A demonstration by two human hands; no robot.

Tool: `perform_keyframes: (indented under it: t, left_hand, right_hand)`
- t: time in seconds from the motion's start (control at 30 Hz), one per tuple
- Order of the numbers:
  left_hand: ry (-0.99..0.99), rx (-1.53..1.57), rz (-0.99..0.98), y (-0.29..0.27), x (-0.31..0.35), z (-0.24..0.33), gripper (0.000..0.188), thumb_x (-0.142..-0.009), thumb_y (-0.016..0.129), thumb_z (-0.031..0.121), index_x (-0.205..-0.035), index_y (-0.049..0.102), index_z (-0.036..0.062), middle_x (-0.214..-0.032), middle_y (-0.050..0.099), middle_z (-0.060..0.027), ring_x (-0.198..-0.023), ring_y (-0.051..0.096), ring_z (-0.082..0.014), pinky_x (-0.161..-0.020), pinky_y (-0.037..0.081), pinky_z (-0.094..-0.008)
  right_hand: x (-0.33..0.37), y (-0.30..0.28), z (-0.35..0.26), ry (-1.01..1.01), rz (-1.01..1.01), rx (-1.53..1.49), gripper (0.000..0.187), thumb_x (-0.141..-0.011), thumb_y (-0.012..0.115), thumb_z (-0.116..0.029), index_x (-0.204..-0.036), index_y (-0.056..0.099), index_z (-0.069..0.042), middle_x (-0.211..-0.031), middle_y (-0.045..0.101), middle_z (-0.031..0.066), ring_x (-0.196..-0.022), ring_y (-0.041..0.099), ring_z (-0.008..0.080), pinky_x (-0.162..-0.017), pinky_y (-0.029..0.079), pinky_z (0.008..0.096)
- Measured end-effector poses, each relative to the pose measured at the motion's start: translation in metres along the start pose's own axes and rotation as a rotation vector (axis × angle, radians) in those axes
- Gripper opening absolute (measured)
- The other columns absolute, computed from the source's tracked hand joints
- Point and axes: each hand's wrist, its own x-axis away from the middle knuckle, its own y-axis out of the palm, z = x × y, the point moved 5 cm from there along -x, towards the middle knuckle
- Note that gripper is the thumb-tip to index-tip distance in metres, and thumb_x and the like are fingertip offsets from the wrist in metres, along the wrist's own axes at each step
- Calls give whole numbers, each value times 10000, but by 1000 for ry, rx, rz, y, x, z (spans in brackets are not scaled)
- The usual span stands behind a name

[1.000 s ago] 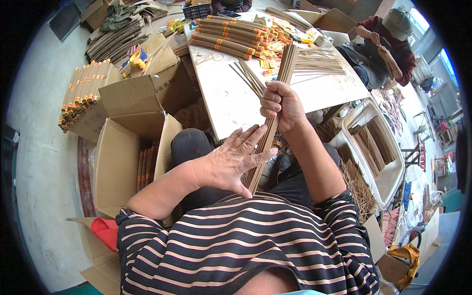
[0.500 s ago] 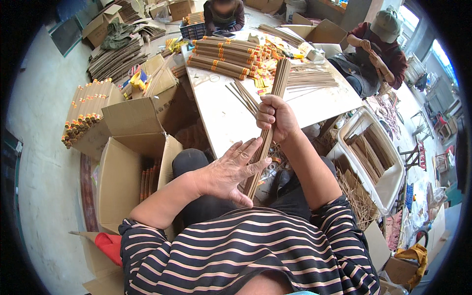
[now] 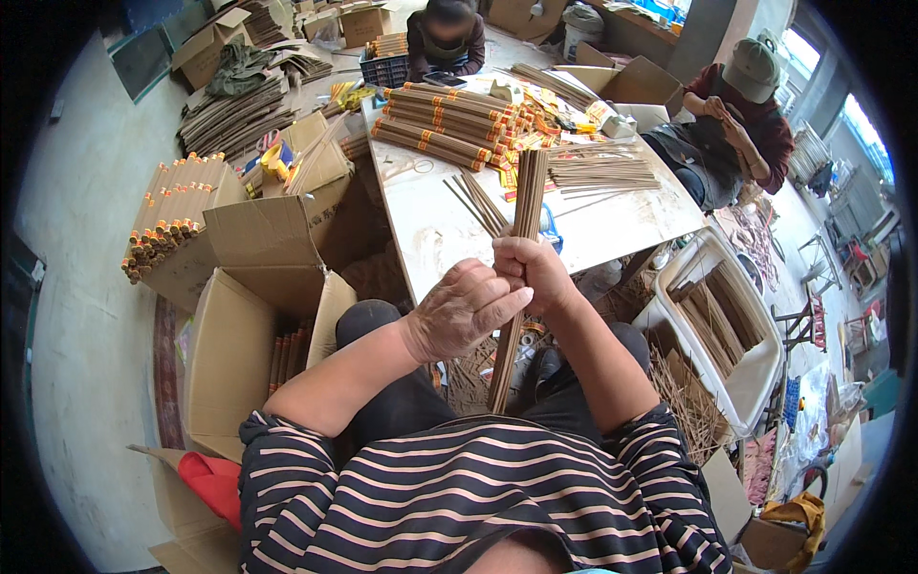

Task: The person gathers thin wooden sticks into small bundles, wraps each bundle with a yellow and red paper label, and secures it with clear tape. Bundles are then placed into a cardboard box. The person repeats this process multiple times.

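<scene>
A bundle of thin brown incense sticks (image 3: 532, 187) stands nearly upright before me, its lower end close to my lap. My right hand (image 3: 537, 273) is wrapped round the bundle at its middle. Against it, from the left, my left hand (image 3: 467, 304) is closed with bent fingers, one fingertip reaching across the sticks; whatever it pinches is hidden. Just beyond my hands, loose sticks (image 3: 473, 203) lie on the white table (image 3: 430, 253). More loose sticks (image 3: 602, 172) are spread further right. Wrapped bundles (image 3: 440, 124) with red and yellow bands are piled at the far left of the table.
An open cardboard box (image 3: 229, 354) holding bundles stands by my left knee. At my right is a white plastic tub (image 3: 755, 387) of sticks. Banded bundles are stacked (image 3: 172, 210) at the far left. Two people work beyond the table, one at the back, one at the right (image 3: 732, 124).
My left hand has gone from spread fingers along the lower sticks to a closed grip up by my right hand. The bundle has come lower and stands more upright.
</scene>
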Motion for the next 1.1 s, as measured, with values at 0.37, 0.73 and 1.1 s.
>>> perform_keyframes:
  t: [0.37,0.73,1.1]
  left_hand:
    - [-255,-62,-255,10,-1,-23,1250,-464,809,495,-1428,42,284,-1446,-17,-251,-1353,-15,-393,-1081,-53,-487]
    - [-347,-61,-343,15,3,-28,1189,-492,768,522,-1434,75,304,-1454,-50,-249,-1360,-44,-379,-1047,-123,-510]
    - [-405,-26,-415,18,-9,-52,1186,-547,746,555,-1429,-9,314,-1472,-55,-194,-1362,-33,-372,-1073,-14,-520]
  right_hand:
    - [15,7,28,196,-99,184,194,-750,598,-183,-656,483,-57,-463,369,-4,-340,333,89,-332,248,226]
    - [10,-2,33,198,-24,196,180,-722,589,-196,-652,501,-55,-466,407,21,-348,368,100,-331,259,237]
    - [0,-6,20,159,42,-4,180,-818,544,-130,-685,425,-104,-507,336,-37,-375,314,69,-344,260,223]
